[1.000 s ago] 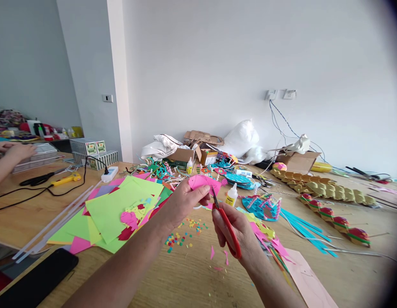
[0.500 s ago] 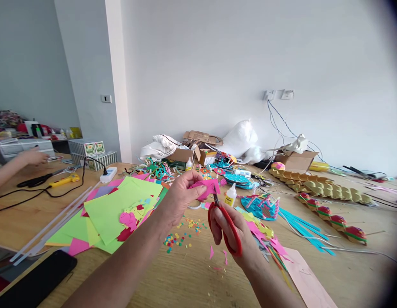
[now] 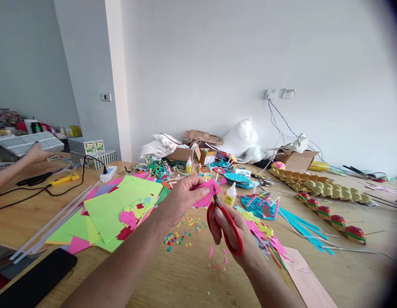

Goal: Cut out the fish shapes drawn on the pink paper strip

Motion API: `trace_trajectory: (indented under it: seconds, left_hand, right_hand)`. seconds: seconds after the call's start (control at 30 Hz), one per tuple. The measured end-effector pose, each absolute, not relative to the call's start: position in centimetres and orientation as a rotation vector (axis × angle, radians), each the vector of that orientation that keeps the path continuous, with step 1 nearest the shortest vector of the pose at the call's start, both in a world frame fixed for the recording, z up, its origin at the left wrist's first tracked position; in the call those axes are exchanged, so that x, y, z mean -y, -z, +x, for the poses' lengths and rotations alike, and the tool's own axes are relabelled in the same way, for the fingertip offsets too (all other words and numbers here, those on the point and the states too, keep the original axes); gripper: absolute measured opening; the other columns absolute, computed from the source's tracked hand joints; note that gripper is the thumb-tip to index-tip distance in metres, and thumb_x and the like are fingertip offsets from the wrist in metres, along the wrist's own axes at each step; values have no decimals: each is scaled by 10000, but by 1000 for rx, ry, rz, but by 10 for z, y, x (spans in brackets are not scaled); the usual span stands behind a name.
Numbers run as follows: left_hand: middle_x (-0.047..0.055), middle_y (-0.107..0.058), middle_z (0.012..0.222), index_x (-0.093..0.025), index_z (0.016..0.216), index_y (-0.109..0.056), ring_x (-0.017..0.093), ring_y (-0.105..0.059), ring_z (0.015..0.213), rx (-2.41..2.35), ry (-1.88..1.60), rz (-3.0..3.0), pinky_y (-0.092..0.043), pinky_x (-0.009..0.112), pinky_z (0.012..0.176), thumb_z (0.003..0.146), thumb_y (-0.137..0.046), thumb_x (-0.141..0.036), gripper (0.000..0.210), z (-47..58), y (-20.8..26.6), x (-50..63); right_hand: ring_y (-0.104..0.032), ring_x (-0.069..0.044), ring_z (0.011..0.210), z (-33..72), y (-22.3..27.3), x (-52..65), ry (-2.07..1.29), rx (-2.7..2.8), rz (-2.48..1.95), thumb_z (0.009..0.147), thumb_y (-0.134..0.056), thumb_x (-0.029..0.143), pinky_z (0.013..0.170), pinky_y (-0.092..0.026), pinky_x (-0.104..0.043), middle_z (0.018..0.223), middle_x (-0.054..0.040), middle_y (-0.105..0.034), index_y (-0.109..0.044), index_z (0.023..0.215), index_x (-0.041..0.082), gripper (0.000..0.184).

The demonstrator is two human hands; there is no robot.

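Pinched between the thumb and fingers of my left hand (image 3: 185, 194) is a piece of pink paper (image 3: 204, 194), held up above the table. My right hand (image 3: 232, 224) grips red-handled scissors (image 3: 239, 246) through their loops. The scissor blades meet the right edge of the pink paper. Below my hands lie small pink scraps (image 3: 211, 251) and scattered round confetti dots (image 3: 170, 241). Just behind the scissors stands a yellow glue bottle (image 3: 230, 196) with a white nozzle. Left of my left hand, pink and yellow cut-outs (image 3: 129, 218) rest on green paper sheets (image 3: 115, 205).
A black phone (image 3: 38, 278) lies at the front left. Blue paper strips (image 3: 302, 226), egg-carton caterpillars (image 3: 337, 222) and pale pink paper (image 3: 309, 278) spread to the right. Boxes and bags line the wall. At far left, another person's hand (image 3: 38, 152) holds a grey case (image 3: 28, 144).
The pink paper has turned slightly in my left hand, showing more of its flat face. The scissors stay at its edge. At far left, the other person has lifted and tilted the grey case.
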State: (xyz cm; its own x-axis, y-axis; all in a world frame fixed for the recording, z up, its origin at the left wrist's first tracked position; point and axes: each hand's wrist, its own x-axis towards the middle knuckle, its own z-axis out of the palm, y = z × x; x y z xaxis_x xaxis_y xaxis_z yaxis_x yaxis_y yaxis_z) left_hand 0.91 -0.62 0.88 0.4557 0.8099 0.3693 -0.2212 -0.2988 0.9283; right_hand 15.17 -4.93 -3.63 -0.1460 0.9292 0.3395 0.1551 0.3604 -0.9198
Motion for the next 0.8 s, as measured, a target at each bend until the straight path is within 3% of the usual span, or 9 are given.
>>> trace_trajectory:
  seconds: [0.5, 0.8]
  left_hand:
    - [-48, -410, 581, -156, 713, -571, 72, -327, 524, -513, -1072, 1569, -272, 210, 508, 771, -574, -328, 182, 9, -8, 7]
    - [-53, -389, 580, -165, 701, -544, 78, -320, 524, -528, -1086, 1625, -248, 219, 508, 779, -552, -343, 194, 11, -8, 8]
  right_hand:
    - [-336, -83, 343, 150, 39, 50, -988, 1532, -1012, 808, -478, 592, 408, -255, -229, 370, 66, -432, -400, 595, 219, 437]
    - [-418, -109, 401, 152, 42, 47, -920, 1602, -986, 841, -439, 571, 440, -330, -239, 430, 44, -480, -433, 628, 219, 411]
